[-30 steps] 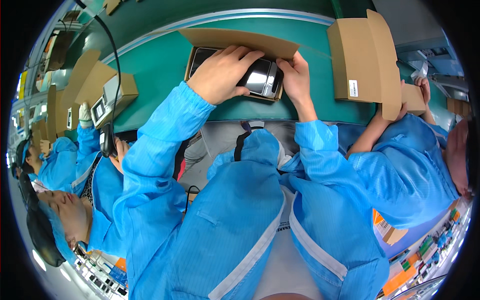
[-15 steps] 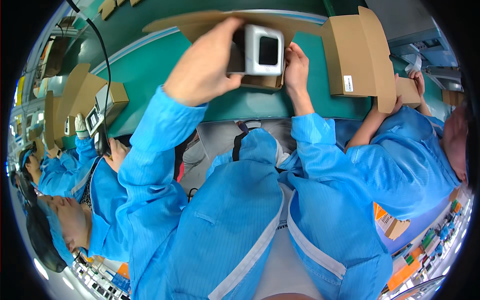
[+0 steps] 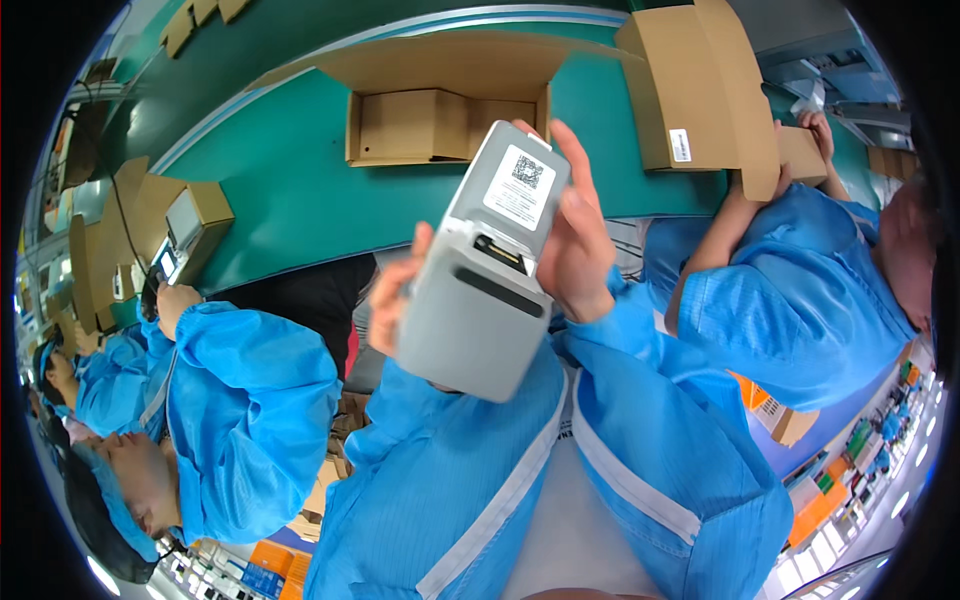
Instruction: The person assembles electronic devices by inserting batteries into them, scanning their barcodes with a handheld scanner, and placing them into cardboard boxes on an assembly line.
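Observation:
A grey handheld payment terminal is held up in front of me, tilted, its back side facing me. On that back are a white label with a square code, an open slot and a dark strip. My left hand grips its lower left side, with part of the fingers hidden behind it. My right hand holds the upper right edge, thumb and fingers bent around it. Beyond the terminal an open brown cardboard box lies on the green bench, its lid folded back and a cardboard insert inside.
Another open brown box stands on the green bench to the right. A co-worker's arm reaches past it. On the left, a co-worker's hand is near a box with a device on it.
The terminal has come out of the cardboard box toward me and been turned from its screen end to its back. Both my hands moved nearer, the right from the box onto the terminal.

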`<move>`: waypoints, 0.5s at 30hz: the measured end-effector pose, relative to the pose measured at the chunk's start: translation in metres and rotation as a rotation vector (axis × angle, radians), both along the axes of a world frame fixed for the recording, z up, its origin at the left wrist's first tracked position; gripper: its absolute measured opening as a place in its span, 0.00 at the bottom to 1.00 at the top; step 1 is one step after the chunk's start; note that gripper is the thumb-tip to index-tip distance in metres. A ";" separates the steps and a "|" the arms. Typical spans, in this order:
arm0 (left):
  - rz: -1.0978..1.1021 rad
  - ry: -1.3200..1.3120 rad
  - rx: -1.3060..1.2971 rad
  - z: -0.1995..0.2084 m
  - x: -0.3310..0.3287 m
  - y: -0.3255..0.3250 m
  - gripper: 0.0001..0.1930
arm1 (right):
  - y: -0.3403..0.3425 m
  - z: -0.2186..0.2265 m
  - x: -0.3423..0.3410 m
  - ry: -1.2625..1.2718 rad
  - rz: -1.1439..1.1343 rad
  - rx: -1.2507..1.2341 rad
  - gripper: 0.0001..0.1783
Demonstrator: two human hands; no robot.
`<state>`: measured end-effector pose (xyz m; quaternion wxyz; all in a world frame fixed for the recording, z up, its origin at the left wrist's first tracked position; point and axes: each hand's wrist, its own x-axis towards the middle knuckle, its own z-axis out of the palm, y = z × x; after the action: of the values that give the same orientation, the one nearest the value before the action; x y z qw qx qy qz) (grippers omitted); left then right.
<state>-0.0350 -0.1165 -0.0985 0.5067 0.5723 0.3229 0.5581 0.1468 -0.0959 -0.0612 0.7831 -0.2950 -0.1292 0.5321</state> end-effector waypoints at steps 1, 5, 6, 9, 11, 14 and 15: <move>-0.055 -0.120 -0.060 -0.005 0.009 -0.009 0.13 | 0.007 -0.002 0.007 0.014 0.035 -0.016 0.34; -0.011 -0.016 0.478 -0.026 0.042 -0.015 0.25 | 0.008 -0.025 0.028 -0.034 0.081 -0.047 0.28; -0.005 -0.018 0.470 -0.022 0.034 -0.013 0.25 | 0.006 -0.027 0.034 -0.037 0.086 -0.056 0.28; -0.370 0.717 0.502 0.011 -0.008 0.016 0.30 | -0.002 -0.030 0.052 -0.052 0.114 0.050 0.20; -0.290 0.529 0.266 0.036 0.008 0.038 0.30 | -0.009 -0.037 0.044 -0.081 0.171 0.008 0.20; -0.251 0.556 0.090 0.043 0.039 0.062 0.33 | -0.017 -0.037 0.030 -0.119 0.301 -0.073 0.18; -0.288 0.553 0.122 0.036 0.045 0.068 0.31 | -0.018 -0.038 0.028 -0.157 0.295 -0.100 0.17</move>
<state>0.0097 -0.0483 -0.0623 0.4385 0.7714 0.3300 0.3221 0.1747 -0.1135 -0.0993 0.6682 -0.3520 -0.2055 0.6224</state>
